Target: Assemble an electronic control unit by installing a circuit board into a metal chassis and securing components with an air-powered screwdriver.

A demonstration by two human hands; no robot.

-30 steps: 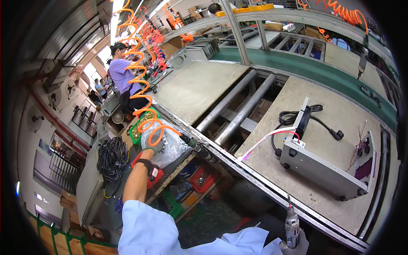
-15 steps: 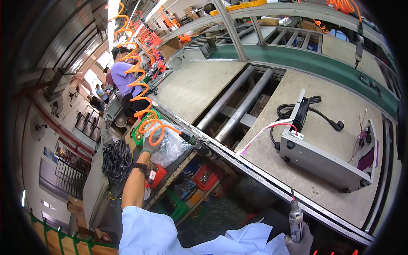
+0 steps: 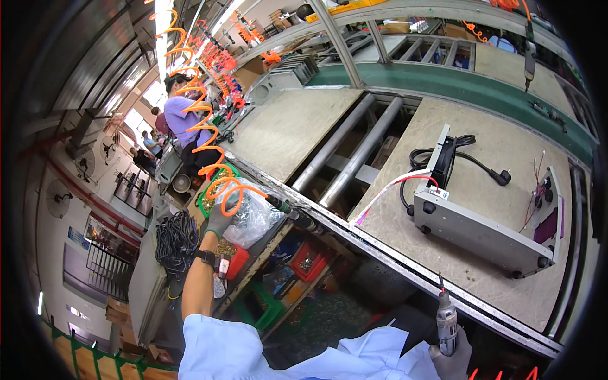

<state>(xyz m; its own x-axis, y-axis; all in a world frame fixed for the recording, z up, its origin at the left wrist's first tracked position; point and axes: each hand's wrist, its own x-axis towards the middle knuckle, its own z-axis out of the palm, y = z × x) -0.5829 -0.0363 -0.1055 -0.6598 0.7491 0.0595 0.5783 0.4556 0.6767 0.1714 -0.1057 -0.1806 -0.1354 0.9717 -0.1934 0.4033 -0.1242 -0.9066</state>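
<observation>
My right hand, in a grey glove, grips a power screwdriver with its bit pointing up, beside the workbench's front rail. Gloved in grey too, my left hand reaches to the green bin of small brass-coloured parts, next to a clear plastic bag. An orange coiled hose crosses in front of its fingers, so their pose is hidden. On the bench board stands a grey metal housing with black feet, a black power cord and loose red and white wires.
A second screwdriver hangs from the orange coiled hose. Red bins and a green bin sit below the bench edge. Black cables lie at left. Metal rollers separate two boards. A person in purple stands farther off.
The view has shifted slightly. My left hand remains at the green bin, and my right hand with the screwdriver sits slightly higher and farther right in view.
</observation>
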